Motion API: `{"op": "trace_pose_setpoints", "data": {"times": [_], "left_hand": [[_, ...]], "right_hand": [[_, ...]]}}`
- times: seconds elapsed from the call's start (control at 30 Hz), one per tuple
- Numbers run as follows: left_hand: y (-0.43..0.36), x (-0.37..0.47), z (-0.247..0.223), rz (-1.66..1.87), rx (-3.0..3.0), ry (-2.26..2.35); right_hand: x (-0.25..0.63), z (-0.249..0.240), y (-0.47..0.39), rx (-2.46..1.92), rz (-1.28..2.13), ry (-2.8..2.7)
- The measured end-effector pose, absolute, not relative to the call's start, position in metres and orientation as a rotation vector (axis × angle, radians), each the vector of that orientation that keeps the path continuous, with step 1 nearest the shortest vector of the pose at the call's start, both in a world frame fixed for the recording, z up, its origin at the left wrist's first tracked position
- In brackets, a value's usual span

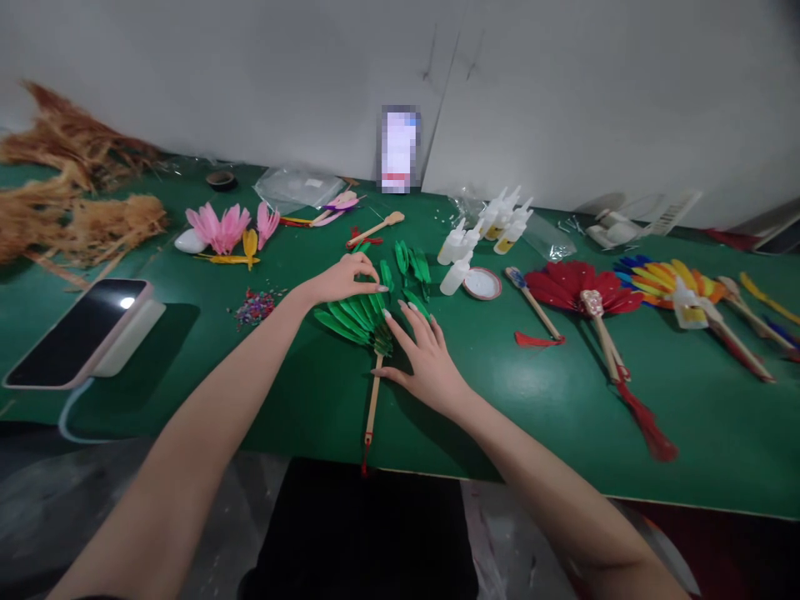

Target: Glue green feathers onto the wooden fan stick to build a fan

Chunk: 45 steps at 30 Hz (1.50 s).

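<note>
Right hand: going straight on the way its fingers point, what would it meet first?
Probably the left hand, its fingertips just ahead of the right hand near the green feathers, though relative heights are unclear.

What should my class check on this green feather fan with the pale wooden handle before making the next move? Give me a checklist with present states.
1. Green feather fan lying on the green table: ok.
2. Both hands at the fan: ok; left hand over the upper feathers, right hand beside the feather base.
3. Loose green feathers within view: ok, just beyond the fan.
4. Small red tassel kept back from the table's front edge: not ok, it reaches the edge.
5. White plastic squeeze bottles holding enough: cannot tell.
6. Feathers firmly fixed at the base: cannot tell.
</note>
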<state>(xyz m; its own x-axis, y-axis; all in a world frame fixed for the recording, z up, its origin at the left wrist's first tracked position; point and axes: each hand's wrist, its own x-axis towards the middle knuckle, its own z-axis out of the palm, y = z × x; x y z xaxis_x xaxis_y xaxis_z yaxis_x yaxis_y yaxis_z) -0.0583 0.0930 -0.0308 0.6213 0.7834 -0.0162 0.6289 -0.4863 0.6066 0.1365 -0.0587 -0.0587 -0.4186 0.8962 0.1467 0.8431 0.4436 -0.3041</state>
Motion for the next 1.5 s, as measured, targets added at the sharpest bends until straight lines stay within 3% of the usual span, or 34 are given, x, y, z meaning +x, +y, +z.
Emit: {"op": "trace_pose_setpoints", "data": {"times": [0.37, 0.73, 1.03, 1.5], "left_hand": [[0.100, -0.054, -0.026, 0.324, 2.247, 0.999], [0.097, -0.065, -0.029, 0.574, 2.169, 1.240], [0.095, -0.065, -0.036, 0.400, 2.255, 1.253], [0.094, -0.063, -0.038, 0.523, 2.237, 1.346]], "right_hand": [[0.136, -0.059, -0.059, -1.484, 0.230, -2.451], [0.137, -0.059, -0.058, -1.491, 0.261, -2.463], [0.136, -0.057, -0.059, -1.491, 0.212, -2.477], [0.159, -0.040, -0.050, -1.382, 0.179, -2.620]]}}
